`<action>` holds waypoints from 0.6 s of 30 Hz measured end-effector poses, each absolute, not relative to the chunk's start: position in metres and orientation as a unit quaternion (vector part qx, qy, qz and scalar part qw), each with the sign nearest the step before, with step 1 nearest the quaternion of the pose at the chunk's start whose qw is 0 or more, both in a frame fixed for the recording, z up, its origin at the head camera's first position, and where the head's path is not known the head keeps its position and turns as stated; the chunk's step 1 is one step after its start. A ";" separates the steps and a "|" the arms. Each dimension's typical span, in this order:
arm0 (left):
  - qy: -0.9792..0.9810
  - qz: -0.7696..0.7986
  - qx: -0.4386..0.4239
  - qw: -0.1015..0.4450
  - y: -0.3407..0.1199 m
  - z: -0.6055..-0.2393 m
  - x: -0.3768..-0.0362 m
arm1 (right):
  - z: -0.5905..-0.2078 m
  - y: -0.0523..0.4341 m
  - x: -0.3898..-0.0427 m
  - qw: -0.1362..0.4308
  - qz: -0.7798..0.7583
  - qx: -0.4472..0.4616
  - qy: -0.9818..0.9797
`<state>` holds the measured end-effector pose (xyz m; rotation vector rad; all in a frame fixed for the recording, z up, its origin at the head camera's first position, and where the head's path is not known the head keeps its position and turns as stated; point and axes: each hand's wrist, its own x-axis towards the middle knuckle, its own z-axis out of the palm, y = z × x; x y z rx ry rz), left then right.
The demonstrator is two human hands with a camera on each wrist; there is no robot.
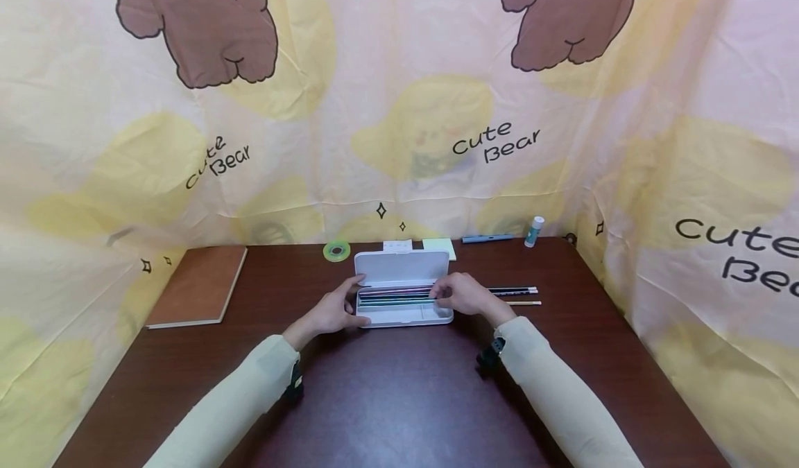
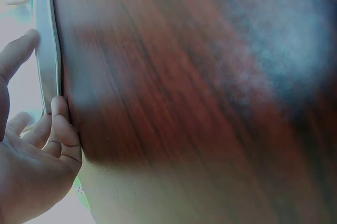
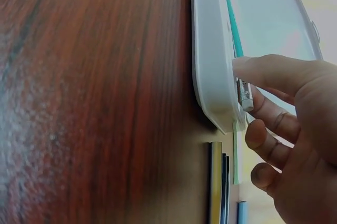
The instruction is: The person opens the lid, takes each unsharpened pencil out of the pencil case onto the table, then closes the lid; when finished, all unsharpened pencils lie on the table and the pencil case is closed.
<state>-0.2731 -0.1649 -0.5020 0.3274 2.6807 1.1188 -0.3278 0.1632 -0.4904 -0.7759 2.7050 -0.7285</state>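
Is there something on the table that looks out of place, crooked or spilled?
Nothing stands out. The white plastic pencil case lies open and square, with pencils in neat rows inside. The left hand touches its left end; the right hand is at its right end. A few loose pencils lie parallel beside it on the dark wooden table.

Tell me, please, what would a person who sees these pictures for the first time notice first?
The eye goes first to the open white pencil case in the middle of the dark wooden table, with the left hand at its left end and the right hand over its right end, touching the pencils inside. Behind hangs a pale curtain with brown bears and the words "Cute Bear". A brown notebook lies at the table's left.
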 end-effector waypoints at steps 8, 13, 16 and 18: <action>0.911 0.382 0.115 0.109 -0.166 -0.503 -0.274 | -0.486 0.179 -0.327 0.088 -0.257 -0.276 0.922; 0.910 0.383 0.116 0.108 -0.166 -0.503 -0.274 | -0.479 0.194 -0.326 0.076 -0.260 -0.271 0.924; 0.911 0.382 0.118 0.106 -0.167 -0.503 -0.275 | -0.476 0.204 -0.325 0.076 -0.258 -0.261 0.927; 0.912 0.378 0.120 0.105 -0.167 -0.504 -0.275 | -0.475 0.211 -0.324 0.081 -0.261 -0.249 0.929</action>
